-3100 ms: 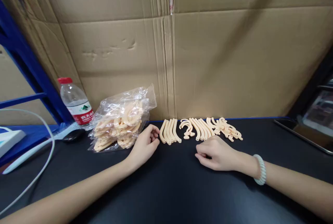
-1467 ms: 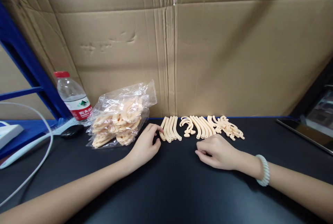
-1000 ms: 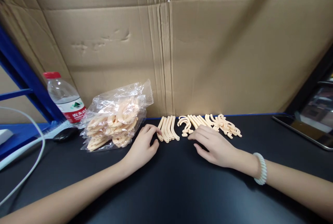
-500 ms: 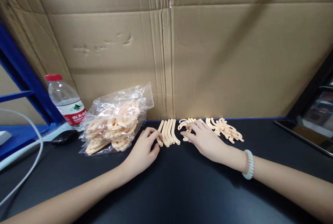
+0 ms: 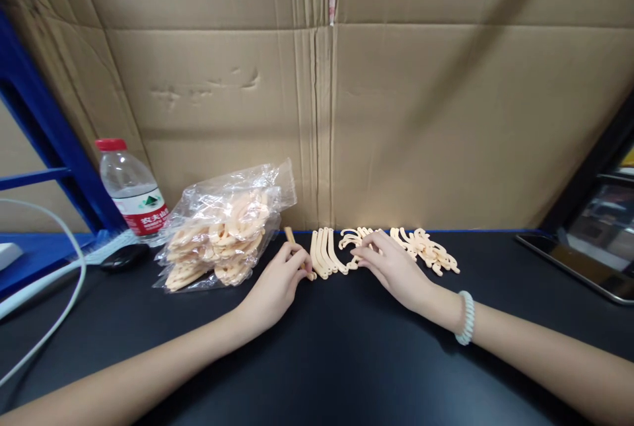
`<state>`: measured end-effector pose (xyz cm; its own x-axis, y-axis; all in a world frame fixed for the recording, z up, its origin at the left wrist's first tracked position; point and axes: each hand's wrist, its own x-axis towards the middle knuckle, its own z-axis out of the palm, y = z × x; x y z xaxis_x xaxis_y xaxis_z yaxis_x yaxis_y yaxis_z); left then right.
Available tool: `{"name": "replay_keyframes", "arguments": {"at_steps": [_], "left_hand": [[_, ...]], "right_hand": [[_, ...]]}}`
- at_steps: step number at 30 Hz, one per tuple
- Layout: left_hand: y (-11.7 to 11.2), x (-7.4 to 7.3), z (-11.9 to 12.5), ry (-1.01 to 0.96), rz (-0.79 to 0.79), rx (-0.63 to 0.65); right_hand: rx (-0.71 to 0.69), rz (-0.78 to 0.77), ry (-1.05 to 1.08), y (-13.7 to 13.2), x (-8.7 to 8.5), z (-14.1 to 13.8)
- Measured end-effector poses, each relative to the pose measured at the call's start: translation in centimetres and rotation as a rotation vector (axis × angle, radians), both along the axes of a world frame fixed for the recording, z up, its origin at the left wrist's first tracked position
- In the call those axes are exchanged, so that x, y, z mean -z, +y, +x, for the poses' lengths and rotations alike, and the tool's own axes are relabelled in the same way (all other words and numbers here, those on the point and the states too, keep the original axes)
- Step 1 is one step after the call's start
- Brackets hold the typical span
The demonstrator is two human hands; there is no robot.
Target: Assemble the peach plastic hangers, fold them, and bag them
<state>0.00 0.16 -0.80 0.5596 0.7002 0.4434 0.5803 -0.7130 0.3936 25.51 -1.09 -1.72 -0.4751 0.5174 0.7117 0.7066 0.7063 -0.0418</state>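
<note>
My left hand (image 5: 275, 284) is closed in a pinch on a pale, flat curved strip (image 5: 290, 237), tilted up from the black table just left of a row. In that row, several similar curved strips (image 5: 327, 254) stand side by side. My right hand (image 5: 399, 274) hovers low over the right-hand pieces, fingers apart and bent downward. Its fingertips are at a small curved piece (image 5: 352, 263); I see no firm grip on it. Right of that hand lies a loose heap of curved pieces (image 5: 433, 251), partly covered by the hand.
A clear plastic bag of pale pieces (image 5: 222, 234) lies left of my hands. Behind it are a water bottle (image 5: 136, 198) and a black mouse (image 5: 125, 257). A dark tablet-like device (image 5: 574, 264) rests at the right. Cardboard (image 5: 446, 115) walls off the back.
The left-end strip of the row has been tilted up and left in my left hand's pinch. My right hand's fingers have drawn slightly closer together. The view has shifted a little.
</note>
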Motion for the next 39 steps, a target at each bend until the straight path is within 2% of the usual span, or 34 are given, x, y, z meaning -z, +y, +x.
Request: {"name": "replay_keyframes", "arguments": {"at_steps": [9,11,17,21,23,26,31,36,39], "left_hand": [[-1.1,-0.2,-0.1,0.008,0.113,0.015],[-1.4,-0.2,-0.2,0.006,0.141,0.037],[-2.8,-0.1,0.5,0.03,0.2,0.182],[-4.2,-0.4,1.9,-0.011,0.131,0.315],[-4.7,-0.6,2.4,-0.038,0.073,0.36],[-5.0,-0.7,2.5,-0.114,0.007,0.359],[-4.9,0.2,2.1,-0.34,-0.044,0.277],[-4.7,0.4,2.2,-0.457,-0.285,0.317],[-4.5,0.0,2.4,-0.505,-0.462,0.295]], "right_hand": [[0.075,-0.058,0.304,-0.9,-0.2,0.4],[0.061,-0.124,0.408,-1.4,-0.3,0.1],[-0.119,-0.679,1.007,-4.7,-0.9,-1.5],[-0.184,-0.952,1.161,-6.9,-0.9,-2.0],[-0.227,-1.035,1.209,-7.4,-1.0,-2.2],[-0.272,-1.034,1.237,-7.2,-0.9,-2.3],[-0.216,-0.991,1.218,-6.7,-0.4,-2.1],[-0.276,-1.029,1.3,-6.8,-0.6,-2.1],[-0.269,-1.061,1.25,-6.8,-0.7,-2.1]]}}
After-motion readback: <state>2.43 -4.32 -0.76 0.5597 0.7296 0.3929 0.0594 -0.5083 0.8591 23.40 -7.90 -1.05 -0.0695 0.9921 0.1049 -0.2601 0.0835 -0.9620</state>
